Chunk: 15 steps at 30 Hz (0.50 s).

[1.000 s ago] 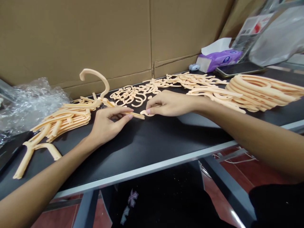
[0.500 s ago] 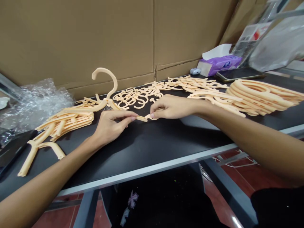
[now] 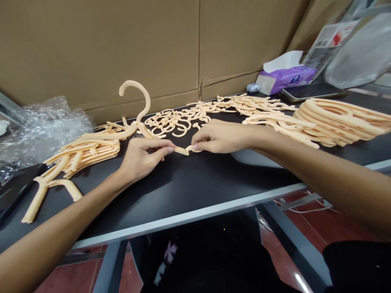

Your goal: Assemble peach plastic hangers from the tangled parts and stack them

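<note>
A cream plastic clothes hanger [image 3: 134, 127] with its hook upright reaches from the left pile to my hands. My left hand [image 3: 143, 156] pinches its right arm close to the end, between thumb and forefinger. My right hand [image 3: 218, 136] is closed on a small curved cream piece [image 3: 195, 149], mostly covered by the fingers. That piece meets the tip of the hanger arm [image 3: 182, 151]; whether they are joined I cannot tell. Behind my hands lie loose small curved hooks [image 3: 171, 122] in a heap.
Stacked hanger parts [image 3: 91, 148] lie left, with crumpled clear plastic wrap [image 3: 49, 126] behind. More stacked hanger pieces [image 3: 332, 122] stand right, near a phone [image 3: 313, 92] and a purple tissue pack [image 3: 284, 77]. A cardboard wall [image 3: 152, 44] closes the back; the table's metal edge [image 3: 189, 215] runs in front.
Both hands keep nearly the same hold, the small piece still at the arm's tip. The view has shifted slightly.
</note>
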{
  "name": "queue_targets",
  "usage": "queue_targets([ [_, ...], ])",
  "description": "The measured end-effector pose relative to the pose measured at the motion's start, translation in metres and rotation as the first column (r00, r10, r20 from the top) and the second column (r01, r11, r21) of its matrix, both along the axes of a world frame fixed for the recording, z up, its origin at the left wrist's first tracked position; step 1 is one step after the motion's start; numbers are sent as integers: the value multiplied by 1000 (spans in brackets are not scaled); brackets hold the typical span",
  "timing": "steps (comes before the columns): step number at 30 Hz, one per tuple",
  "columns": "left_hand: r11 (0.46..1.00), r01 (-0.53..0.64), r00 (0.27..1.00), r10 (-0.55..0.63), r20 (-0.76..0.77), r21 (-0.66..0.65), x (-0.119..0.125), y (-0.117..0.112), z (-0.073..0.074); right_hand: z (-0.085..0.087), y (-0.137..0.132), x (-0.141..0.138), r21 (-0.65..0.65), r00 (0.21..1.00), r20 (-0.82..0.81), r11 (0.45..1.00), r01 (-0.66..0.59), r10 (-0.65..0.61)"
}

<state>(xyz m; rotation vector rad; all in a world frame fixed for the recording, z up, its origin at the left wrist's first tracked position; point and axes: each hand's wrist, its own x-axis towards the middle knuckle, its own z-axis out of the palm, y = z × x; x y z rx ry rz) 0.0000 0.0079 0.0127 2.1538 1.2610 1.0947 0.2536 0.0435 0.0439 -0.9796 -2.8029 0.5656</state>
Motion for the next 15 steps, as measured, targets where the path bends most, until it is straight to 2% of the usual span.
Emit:
queue_targets([
  [4,1000,-4,1000,4,10,-28,1,1,2,1,-2,-3,36,1000,22,999,-21,20],
  [12,999,2,1000,-2,19,-34,1,2,2,3,-11,-8,146,994,100,989,22,-37],
  [15,1000,10,1000,-10,20,-30,0,2,2,5,-9,-8,128,994,104,992,21,-35],
])
